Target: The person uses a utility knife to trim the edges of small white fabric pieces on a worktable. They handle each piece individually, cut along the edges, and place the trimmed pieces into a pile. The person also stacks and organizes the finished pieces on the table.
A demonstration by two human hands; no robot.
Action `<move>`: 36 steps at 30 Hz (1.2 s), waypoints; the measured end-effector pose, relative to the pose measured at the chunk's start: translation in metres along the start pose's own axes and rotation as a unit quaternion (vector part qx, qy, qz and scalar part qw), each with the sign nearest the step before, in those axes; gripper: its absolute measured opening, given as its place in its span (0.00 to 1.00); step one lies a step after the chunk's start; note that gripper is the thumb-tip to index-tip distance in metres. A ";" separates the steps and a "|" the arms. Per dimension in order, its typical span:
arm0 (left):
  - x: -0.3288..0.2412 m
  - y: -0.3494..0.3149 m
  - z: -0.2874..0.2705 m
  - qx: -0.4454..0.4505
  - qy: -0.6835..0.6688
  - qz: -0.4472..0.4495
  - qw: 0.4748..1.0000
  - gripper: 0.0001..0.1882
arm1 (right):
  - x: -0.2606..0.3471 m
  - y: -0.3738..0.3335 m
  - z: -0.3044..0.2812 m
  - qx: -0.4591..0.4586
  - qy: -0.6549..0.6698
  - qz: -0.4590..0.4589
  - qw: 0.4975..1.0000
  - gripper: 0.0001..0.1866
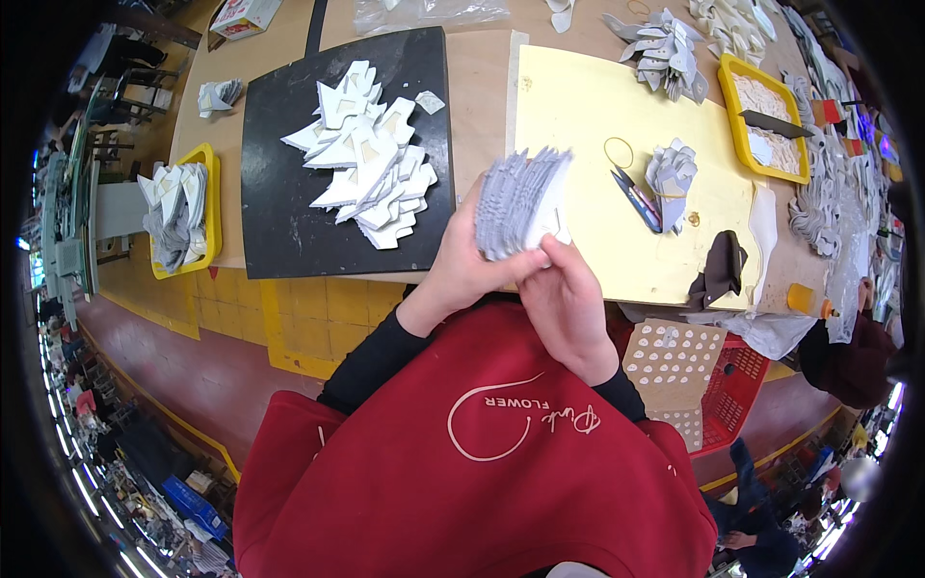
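Note:
Both of my hands are closed round a thick stack of grey and white cut pieces point(520, 204), held up over the near edge of the table. My left hand point(464, 265) grips its left side and underside. At the lower right, my right hand point(568, 289) pinches the white face of the stack with its thumb. To the left, a heap of white cut pieces point(371, 159) with jagged edges lies fanned out on a black board point(279, 202). On the yellow sheet point(578, 106) at the right rests a banded bundle of grey pieces point(672, 178), beside scissors point(638, 200).
A yellow tray point(214, 217) with pieces stands at the left edge, another yellow tray point(729, 106) at the far right. A rubber band point(619, 151) and a dark scrap point(723, 268) lie on the sheet. Below the table's right side is a red crate point(737, 390).

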State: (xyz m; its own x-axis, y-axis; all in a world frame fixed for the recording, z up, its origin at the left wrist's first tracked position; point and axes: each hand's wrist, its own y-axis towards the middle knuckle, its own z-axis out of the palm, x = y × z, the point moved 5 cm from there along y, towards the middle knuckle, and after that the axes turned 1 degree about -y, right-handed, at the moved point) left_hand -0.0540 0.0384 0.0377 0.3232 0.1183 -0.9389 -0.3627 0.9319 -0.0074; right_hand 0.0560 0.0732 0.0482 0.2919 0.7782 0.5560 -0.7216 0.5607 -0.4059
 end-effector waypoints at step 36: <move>0.004 -0.017 -0.007 -0.115 -0.276 -0.080 0.951 0.30 | 0.025 0.010 -0.020 -0.066 -0.212 -0.206 0.953 0.11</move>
State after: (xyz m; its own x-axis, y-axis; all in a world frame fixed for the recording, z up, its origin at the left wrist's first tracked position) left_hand -0.0526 0.0210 0.0319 0.7770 0.2029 -0.5959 -0.4312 0.8612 -0.2689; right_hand 0.0686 0.1035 0.0434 0.2327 0.3157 0.9199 -0.5068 0.8466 -0.1623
